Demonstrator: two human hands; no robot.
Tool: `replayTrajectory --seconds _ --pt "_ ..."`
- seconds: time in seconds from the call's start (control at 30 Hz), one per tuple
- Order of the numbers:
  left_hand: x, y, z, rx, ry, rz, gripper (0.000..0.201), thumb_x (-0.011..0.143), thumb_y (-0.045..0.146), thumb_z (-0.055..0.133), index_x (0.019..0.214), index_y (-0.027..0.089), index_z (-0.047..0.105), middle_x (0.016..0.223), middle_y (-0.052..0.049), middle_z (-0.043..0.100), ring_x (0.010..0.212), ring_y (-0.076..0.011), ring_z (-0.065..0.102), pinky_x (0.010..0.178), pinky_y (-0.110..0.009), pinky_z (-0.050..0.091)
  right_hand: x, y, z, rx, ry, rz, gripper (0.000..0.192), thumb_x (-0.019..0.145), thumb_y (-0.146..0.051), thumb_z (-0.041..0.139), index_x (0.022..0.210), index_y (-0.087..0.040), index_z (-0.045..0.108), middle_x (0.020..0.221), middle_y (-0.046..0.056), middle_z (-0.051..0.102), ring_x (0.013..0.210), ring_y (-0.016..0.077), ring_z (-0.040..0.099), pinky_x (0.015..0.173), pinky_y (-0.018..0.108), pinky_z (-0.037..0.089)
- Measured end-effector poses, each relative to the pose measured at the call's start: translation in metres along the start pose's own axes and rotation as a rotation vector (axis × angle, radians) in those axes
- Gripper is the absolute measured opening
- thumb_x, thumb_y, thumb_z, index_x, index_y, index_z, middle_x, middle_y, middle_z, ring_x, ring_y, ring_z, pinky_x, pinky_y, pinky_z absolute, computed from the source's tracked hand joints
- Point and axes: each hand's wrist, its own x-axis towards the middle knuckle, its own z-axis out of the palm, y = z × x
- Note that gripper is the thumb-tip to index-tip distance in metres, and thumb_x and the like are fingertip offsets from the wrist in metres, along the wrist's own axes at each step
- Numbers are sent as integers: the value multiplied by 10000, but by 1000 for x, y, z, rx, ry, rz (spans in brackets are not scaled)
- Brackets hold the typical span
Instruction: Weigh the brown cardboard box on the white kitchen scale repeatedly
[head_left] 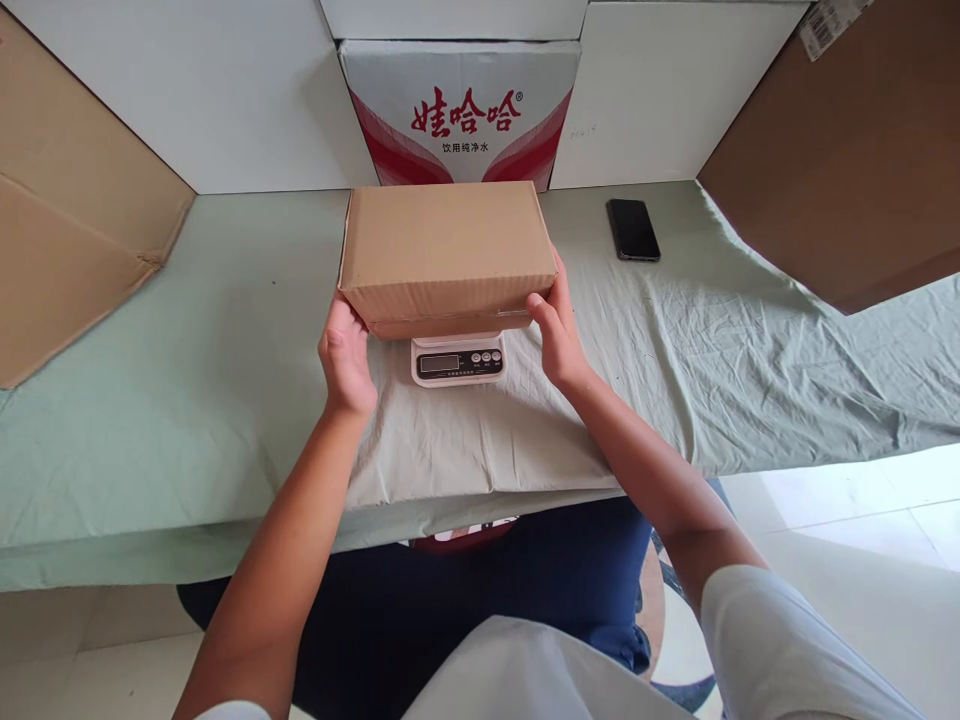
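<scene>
A closed brown cardboard box (450,235) is held between my two hands over a small white kitchen scale (459,380). My left hand (347,355) grips the box's lower left corner, most of its fingers tucked out of sight beneath it. At the right end, my right hand (556,325) has its thumb on the front face and its fingers along the side. The front of the scale shows a display that looks blank and a few round buttons. The box hides the weighing plate, so I cannot tell whether the two touch.
A black phone (634,230) lies at the right on the green cloth (255,400) covering the table. Behind stands a white and red printed carton (465,110) against white panels. Large cardboard panels flank the table at left (67,200) and right (840,150).
</scene>
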Motion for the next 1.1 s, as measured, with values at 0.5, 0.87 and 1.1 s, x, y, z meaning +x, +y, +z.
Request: replayTrajectory --seconds 0.5,0.87,1.1 --pt "33 -11 -43 -10 262 -57 1251 896 1025 -25 1706 190 437 1915 -139 314 1778 -253 334 1456 -447 289 17 25 -29 -92 249 -106 936 950 -995 266 1781 -608 75 1951 -155 143 1873 357 -5 1483 771 180" --pt "33 -7 -44 18 262 -88 1343 851 1015 -157 1741 160 372 1919 -145 304 1774 -229 343 1445 -405 332 24 17 -26 49 369 5 1011 896 -1026 368 1772 -541 230 1943 -82 209 1875 355 7 1489 748 155" --pt "28 -10 -43 17 215 -32 1276 898 1026 -59 1726 180 417 1926 -135 287 1779 -260 336 1461 -437 307 17 -6 -17 -8 266 95 956 933 -998 360 1766 -539 264 1917 -73 283 1876 347 -16 1492 759 181"
